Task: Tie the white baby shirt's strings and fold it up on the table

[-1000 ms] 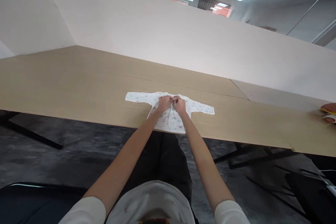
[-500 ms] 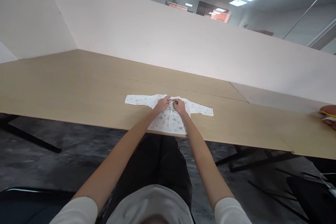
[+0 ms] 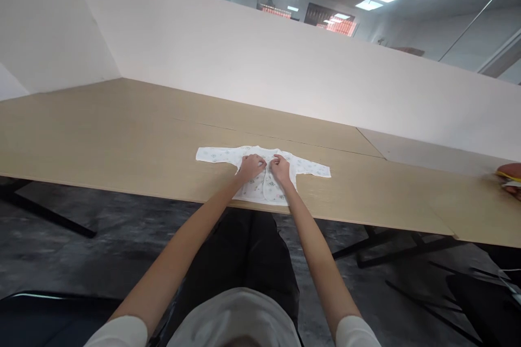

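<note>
A small white baby shirt (image 3: 260, 190) with a faint print lies flat along the table's near edge, its sleeves spread to both sides. My left hand (image 3: 253, 166) is on the upper chest, left of the front opening, its fingertips pinched together at the cloth. Just across the opening, my right hand (image 3: 280, 167) is curled, with thumb and finger closed on the other front edge. A narrow gap separates the two hands. What exactly lies between the fingertips is too small to make out.
The long wooden table (image 3: 122, 135) runs from side to side, with a white partition (image 3: 244, 54) behind it and glass above. A brown and yellow object (image 3: 509, 172) sits at the far right. Black chairs (image 3: 468, 298) stand below on the right.
My hands have come slightly apart and a little closer to me, from the shirt's neckline to the upper chest. The shirt has barely shifted.
</note>
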Demonstrator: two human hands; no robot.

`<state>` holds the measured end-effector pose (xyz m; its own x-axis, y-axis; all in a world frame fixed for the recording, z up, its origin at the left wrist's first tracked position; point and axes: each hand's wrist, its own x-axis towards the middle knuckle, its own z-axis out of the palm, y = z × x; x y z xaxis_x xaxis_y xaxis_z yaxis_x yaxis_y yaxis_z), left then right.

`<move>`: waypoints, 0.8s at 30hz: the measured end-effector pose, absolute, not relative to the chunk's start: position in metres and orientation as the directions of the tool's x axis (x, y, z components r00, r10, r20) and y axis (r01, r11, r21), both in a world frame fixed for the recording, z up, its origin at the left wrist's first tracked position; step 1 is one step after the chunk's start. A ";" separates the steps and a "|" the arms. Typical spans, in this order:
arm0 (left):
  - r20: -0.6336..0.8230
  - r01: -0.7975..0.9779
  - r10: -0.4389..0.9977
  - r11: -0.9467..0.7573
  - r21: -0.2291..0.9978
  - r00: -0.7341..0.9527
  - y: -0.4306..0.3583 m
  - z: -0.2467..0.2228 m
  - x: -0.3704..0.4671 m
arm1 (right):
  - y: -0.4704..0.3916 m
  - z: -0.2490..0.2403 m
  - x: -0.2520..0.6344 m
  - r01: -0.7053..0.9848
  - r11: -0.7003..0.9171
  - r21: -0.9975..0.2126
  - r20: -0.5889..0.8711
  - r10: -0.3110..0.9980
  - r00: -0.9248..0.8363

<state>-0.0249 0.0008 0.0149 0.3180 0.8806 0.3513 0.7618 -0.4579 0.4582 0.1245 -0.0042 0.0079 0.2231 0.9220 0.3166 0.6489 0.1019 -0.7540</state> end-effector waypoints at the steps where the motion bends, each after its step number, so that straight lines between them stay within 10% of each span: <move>1: 0.362 0.762 0.877 -0.462 0.454 0.316 -0.001 0.014 -0.025 | -0.008 0.006 0.123 0.663 0.119 -0.739 0.318 0.929 0.187; 10: 0.382 0.812 0.857 -0.477 0.337 0.345 -0.005 0.014 -0.026 | -0.020 0.005 0.122 0.703 0.320 -0.635 0.401 0.915 -0.054; 24: 0.388 0.693 0.863 -0.495 0.524 0.323 0.002 0.008 -0.031 | -0.020 0.010 0.121 0.463 0.196 -0.865 0.280 0.953 0.119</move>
<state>-0.0307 0.0023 0.0079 0.3230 0.8631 0.3883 0.6931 -0.4951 0.5239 0.1214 -0.0203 0.0104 0.1190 0.9526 0.2800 0.4625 0.1963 -0.8646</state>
